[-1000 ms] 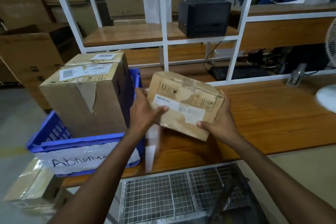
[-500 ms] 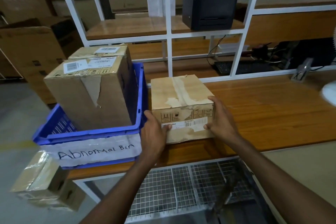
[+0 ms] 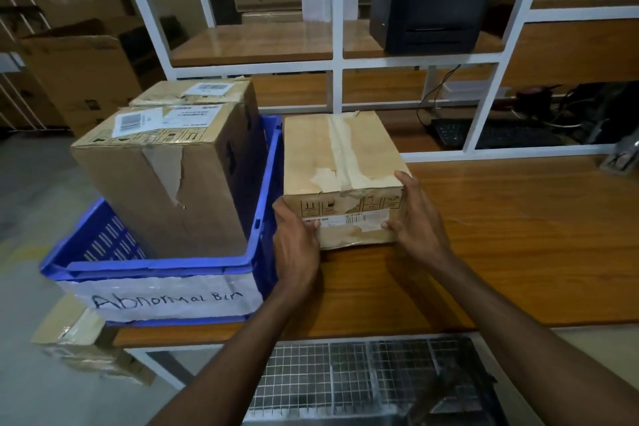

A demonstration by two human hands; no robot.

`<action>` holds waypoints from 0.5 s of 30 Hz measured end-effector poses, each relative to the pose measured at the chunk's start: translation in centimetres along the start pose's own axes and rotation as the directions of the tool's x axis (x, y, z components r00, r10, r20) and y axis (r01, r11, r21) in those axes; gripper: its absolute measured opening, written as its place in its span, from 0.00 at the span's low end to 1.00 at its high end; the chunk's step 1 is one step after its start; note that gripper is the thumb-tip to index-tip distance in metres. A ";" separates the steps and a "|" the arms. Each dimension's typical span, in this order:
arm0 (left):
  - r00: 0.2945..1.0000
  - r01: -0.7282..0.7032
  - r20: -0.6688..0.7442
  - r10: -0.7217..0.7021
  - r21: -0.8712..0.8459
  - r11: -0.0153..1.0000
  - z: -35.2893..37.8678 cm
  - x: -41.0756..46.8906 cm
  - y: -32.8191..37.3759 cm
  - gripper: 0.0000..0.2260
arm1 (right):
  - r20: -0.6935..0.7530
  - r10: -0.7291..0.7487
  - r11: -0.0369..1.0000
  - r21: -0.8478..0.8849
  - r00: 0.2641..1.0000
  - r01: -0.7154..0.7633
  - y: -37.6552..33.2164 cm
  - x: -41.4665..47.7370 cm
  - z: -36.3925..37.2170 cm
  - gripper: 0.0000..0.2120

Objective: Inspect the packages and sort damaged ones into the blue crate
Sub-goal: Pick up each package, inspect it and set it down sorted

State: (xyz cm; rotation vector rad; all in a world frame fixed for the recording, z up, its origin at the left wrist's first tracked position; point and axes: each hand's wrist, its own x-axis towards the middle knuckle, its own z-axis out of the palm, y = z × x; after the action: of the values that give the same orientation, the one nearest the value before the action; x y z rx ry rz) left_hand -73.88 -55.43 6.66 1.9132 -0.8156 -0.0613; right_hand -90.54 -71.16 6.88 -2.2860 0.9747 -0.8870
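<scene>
The box (image 3: pixel 342 162) was tipped up a second ago. Now it sits flat on the desk (image 3: pixel 518 235), just beside the blue crate (image 3: pixel 155 266). The left hand (image 3: pixel 297 245) and right hand (image 3: pixel 416 218) hold its sides, thumbs on the front. The left fingers are hidden behind it. The label words are too small to read. The top tape is torn and peeling, and the front is crumpled low down.
</scene>
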 end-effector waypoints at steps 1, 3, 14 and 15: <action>1.000 0.010 -0.007 -0.010 0.001 1.000 0.5 0.5 0.0 0.24 | 0.007 -0.001 1.000 -0.006 1.000 0.001 0.4 0.7 0.2 0.50; 0.999 0.023 -0.028 -0.023 0.011 1.000 1.5 1.4 0.0 0.26 | 0.016 -0.002 1.000 -0.017 1.000 0.002 1.3 1.9 0.9 0.50; 0.996 0.077 -0.065 -0.066 0.168 0.983 4.6 4.1 -1.0 0.43 | 0.027 -0.027 0.992 -0.124 0.999 0.030 3.4 4.2 6.1 0.47; 0.997 0.064 -0.044 -0.057 0.194 0.979 4.8 4.0 -1.1 0.44 | 0.024 -0.018 0.989 -0.146 1.000 0.021 3.1 4.3 6.4 0.46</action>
State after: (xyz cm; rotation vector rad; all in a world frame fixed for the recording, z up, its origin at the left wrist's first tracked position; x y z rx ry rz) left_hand -72.02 -61.18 4.61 2.1181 -0.7603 0.0195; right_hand -84.97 -75.22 2.16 -2.4269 1.0402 -0.8196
